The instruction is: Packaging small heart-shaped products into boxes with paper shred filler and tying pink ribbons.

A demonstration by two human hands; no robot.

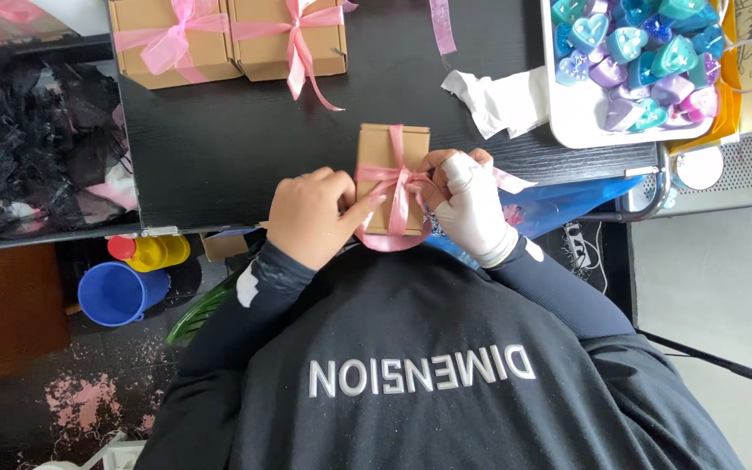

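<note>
A small brown cardboard box lies on the black table close to my chest. A pink ribbon is wrapped around it, crossed over its near half, with a loop hanging off the table edge. My bare left hand pinches the ribbon from the left, forefinger pointing at the crossing. My right hand, in a white glove, grips the ribbon on the box's right side. Both hands touch the box.
Two brown boxes tied with pink bows stand at the far edge. A white tray of coloured heart shapes is at the right, with crumpled white paper beside it. A blue bag hangs below, and a blue cup sits on the floor.
</note>
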